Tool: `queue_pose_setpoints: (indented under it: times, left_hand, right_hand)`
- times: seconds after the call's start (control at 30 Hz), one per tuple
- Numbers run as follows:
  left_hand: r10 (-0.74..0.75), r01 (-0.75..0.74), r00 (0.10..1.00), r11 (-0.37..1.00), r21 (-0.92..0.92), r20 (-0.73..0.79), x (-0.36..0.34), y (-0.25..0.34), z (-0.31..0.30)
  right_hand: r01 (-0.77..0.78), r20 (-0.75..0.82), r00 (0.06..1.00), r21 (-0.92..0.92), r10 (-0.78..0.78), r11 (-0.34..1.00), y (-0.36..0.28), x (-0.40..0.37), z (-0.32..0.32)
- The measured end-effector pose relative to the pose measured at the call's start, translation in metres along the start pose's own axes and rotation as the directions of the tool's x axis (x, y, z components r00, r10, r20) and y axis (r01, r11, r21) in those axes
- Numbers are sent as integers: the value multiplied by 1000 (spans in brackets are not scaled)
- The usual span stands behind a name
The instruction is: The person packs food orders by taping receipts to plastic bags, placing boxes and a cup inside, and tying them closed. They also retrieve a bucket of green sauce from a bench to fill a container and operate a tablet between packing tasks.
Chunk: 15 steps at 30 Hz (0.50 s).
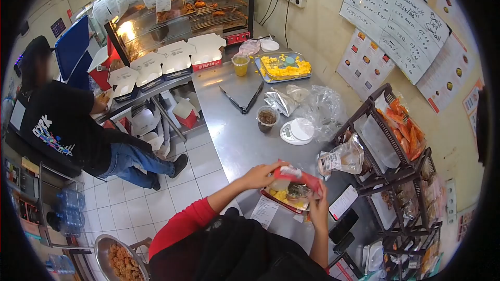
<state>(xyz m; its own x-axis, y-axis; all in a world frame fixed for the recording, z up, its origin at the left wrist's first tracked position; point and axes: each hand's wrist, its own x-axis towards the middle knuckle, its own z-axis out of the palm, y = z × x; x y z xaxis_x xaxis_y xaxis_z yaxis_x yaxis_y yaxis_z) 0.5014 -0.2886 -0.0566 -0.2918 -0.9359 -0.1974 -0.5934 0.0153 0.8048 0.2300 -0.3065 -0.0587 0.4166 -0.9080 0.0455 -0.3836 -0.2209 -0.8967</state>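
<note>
A red takeaway box (284, 204) sits on the steel counter just in front of me, with yellow pieces and something dark and greenish inside. Its raised red lid (299, 175) is slightly blurred. My left hand (262, 175) has its fingers closed on the lid's left corner. On the right side, my right hand (319, 209) grips the lid's edge, its fingertips partly hidden. A printed receipt (265, 212) lies by the box's left corner. Beyond the box are a white kitchen scale (297, 131), a cup of dark contents (267, 118) and black tongs (242, 105).
A tray of yellow pieces (285, 67) and a yellow-filled cup (240, 65) stand farther back. Brown racks (388, 135) with packets line the right. Open boxes (177, 57) stand before a heated display (182, 15). A co-worker (67, 119) stands left, near a bowl of fried chicken (104, 247).
</note>
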Motion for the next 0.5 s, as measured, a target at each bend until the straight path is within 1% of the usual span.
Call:
queue_pose_setpoints:
  times: [0.03,0.07,0.1,0.17,0.2,0.27,0.3,0.33,0.37,0.43,0.47,0.5]
  left_hand:
    - [118,-121,992,985,123,35,0,-19,4]
    - [159,-170,973,984,50,167,-11,-21,0]
    - [125,-155,977,974,168,175,-14,-19,0]
    - [54,-121,982,913,390,179,-21,-11,2]
    - [145,-146,989,851,504,43,-18,-8,6]
    - [334,-289,942,794,535,13,-9,7,13]
    - [427,-355,904,754,552,-1,-5,13,16]
    - [440,-389,895,701,598,67,-3,6,24]
    - [468,-385,881,621,683,70,0,-1,32]
    - [523,-355,848,436,827,88,7,-12,40]
    - [548,-371,832,434,821,86,9,-11,38]
    - [570,-390,817,434,812,88,11,-12,34]
  right_hand:
    - [116,101,989,-54,-110,992,1,-3,-4]
    - [123,277,959,-243,-52,962,7,-8,-11]
    - [96,307,952,-334,12,938,12,-11,-13]
    - [48,347,925,-510,154,859,8,-21,-18]
    - [124,296,952,-602,77,789,0,-18,-17]
    - [234,221,970,-764,-96,602,-18,-3,-11]
    - [284,291,953,-764,-83,579,-22,-1,-6]
    - [334,358,931,-760,-69,557,-24,3,-1]
    - [384,422,905,-753,-56,535,-23,6,2]
    - [359,437,898,-663,-50,657,-17,9,1]
    - [341,445,894,-611,-47,714,-13,10,0]
    - [371,443,894,-646,-69,667,-9,11,1]
